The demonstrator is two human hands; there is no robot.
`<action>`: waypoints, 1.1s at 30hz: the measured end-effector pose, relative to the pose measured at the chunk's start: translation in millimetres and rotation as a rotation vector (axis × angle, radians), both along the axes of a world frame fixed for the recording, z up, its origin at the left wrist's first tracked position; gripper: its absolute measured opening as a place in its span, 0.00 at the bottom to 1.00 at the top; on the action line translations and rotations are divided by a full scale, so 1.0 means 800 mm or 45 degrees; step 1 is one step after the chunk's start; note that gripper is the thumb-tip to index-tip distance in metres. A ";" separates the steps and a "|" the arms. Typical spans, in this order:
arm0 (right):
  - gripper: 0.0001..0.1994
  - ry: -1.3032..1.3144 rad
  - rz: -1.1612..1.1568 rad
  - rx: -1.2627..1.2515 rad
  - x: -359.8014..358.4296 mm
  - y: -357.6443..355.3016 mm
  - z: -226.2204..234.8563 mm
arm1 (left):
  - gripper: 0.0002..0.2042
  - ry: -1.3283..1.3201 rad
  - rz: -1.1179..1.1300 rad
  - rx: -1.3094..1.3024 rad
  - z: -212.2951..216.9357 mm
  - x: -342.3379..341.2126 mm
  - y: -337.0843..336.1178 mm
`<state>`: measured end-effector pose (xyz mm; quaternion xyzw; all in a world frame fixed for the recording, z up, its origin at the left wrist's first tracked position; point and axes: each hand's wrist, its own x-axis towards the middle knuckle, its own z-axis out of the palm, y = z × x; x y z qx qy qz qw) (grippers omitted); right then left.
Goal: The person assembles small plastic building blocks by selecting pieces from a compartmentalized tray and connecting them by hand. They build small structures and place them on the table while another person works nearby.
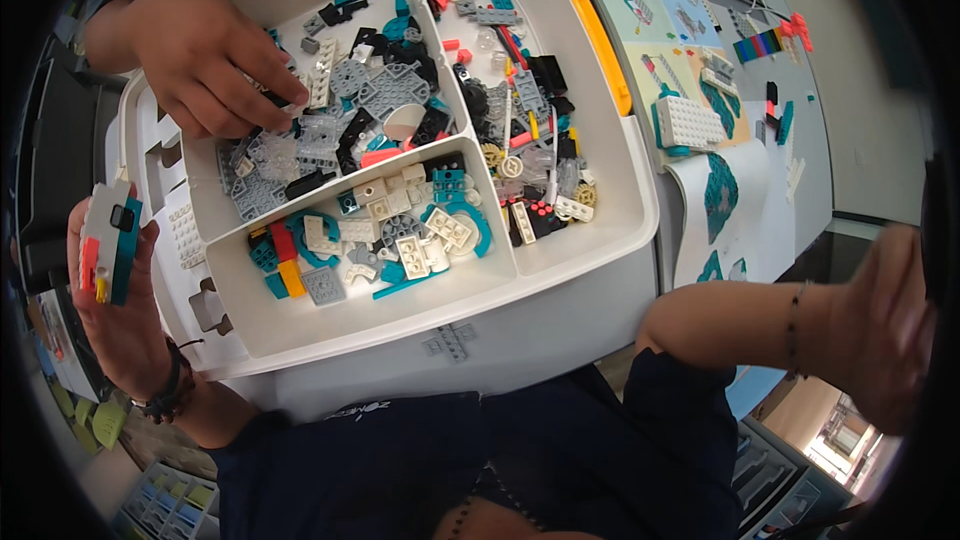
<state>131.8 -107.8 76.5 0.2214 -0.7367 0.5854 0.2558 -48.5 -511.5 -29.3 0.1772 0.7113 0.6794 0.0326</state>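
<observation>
My left hand [125,325] is closed around a small brick-built model [112,240] of white, teal and coral pieces with a yellow bit, held up at the left of the tray. At the far right my right hand [885,330] is raised off the table and smeared by motion, so its fingers cannot be read. Between my arms lies a white sorting tray [440,310] with building bricks in several compartments. Another person's hand [215,65] reaches into the tray's upper left compartment, fingers over a heap of grey and black bricks [385,90].
An open instruction booklet [745,210] lies right of the tray, with a white and teal brick assembly [690,125] on it. Loose teal pieces [785,123], a multicoloured brick block [757,46] and a coral piece [797,32] lie beyond. The tray has a yellow clasp [600,50].
</observation>
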 end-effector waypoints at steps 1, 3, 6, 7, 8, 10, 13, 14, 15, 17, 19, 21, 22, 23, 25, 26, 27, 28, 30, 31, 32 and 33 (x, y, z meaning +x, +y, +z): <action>0.05 0.003 -0.081 0.027 -0.003 0.004 -0.005 | 0.39 -0.027 -0.017 0.037 -0.001 -0.002 -0.004; 0.05 -0.032 -0.225 0.112 -0.019 -0.001 -0.022 | 0.39 -0.014 -0.021 0.042 -0.002 -0.004 0.000; 0.05 -0.220 -0.323 0.368 -0.055 -0.015 -0.043 | 0.40 -0.029 -0.008 0.047 0.000 -0.005 -0.003; 0.05 -0.306 -0.332 0.528 -0.063 -0.017 -0.049 | 0.40 -0.038 -0.043 0.044 0.000 -0.010 -0.003; 0.05 -0.385 -0.298 0.749 -0.074 -0.016 -0.056 | 0.40 -0.045 -0.045 0.031 -0.001 -0.007 -0.006; 0.06 -0.502 -0.228 1.247 -0.089 -0.009 -0.074 | 0.40 -0.059 -0.003 0.040 -0.002 0.000 -0.005; 0.07 -0.609 -0.112 1.775 -0.091 -0.005 -0.087 | 0.38 -0.063 -0.041 0.052 -0.002 -0.005 -0.004; 0.07 -0.654 0.026 1.757 -0.090 -0.008 -0.089 | 0.37 -0.069 -0.093 0.056 0.001 -0.006 -0.010; 0.07 -0.697 0.167 1.736 -0.086 -0.014 -0.091 | 0.35 -0.076 -0.143 0.059 0.005 -0.004 -0.012; 0.06 -0.779 0.350 1.644 -0.084 -0.021 -0.108 | 0.36 -0.075 -0.159 0.058 0.003 -0.006 -0.015; 0.04 -0.859 0.427 1.502 -0.083 -0.022 -0.135 | 0.37 -0.060 -0.133 0.047 -0.004 -0.014 -0.011; 0.05 -0.796 0.280 1.532 -0.094 -0.018 -0.134 | 0.40 -0.036 0.010 0.002 0.001 -0.006 -0.002; 0.05 -0.766 0.202 1.544 -0.100 -0.014 -0.131 | 0.40 -0.050 0.027 -0.011 0.002 -0.005 -0.002; 0.07 -0.818 0.173 1.566 -0.110 -0.008 -0.127 | 0.40 -0.061 0.048 -0.023 0.002 -0.004 -0.004; 0.10 -0.724 0.095 1.452 -0.118 0.006 -0.125 | 0.41 -0.079 0.057 -0.040 0.003 -0.003 -0.006; 0.12 -0.675 0.058 1.397 -0.120 0.010 -0.123 | 0.41 -0.085 0.050 -0.044 0.003 -0.003 -0.008; 0.12 -0.682 0.079 1.336 -0.121 0.012 -0.115 | 0.41 -0.091 0.042 -0.048 0.002 -0.002 -0.010; 0.12 -0.688 0.101 1.275 -0.122 0.012 -0.103 | 0.41 -0.092 0.046 -0.055 0.002 -0.001 -0.011; 0.11 -0.592 0.142 1.179 -0.124 0.015 -0.090 | 0.41 -0.088 0.044 -0.068 0.002 -0.002 -0.011; 0.11 -0.489 0.169 1.143 -0.128 0.018 -0.088 | 0.41 -0.078 0.048 -0.070 0.002 -0.002 -0.010; 0.11 -0.388 0.191 1.106 -0.128 0.020 -0.087 | 0.41 -0.068 0.047 -0.072 0.002 -0.002 -0.008; 0.11 -0.395 0.171 1.114 -0.129 0.021 -0.089 | 0.41 -0.058 0.047 -0.074 0.003 -0.003 -0.007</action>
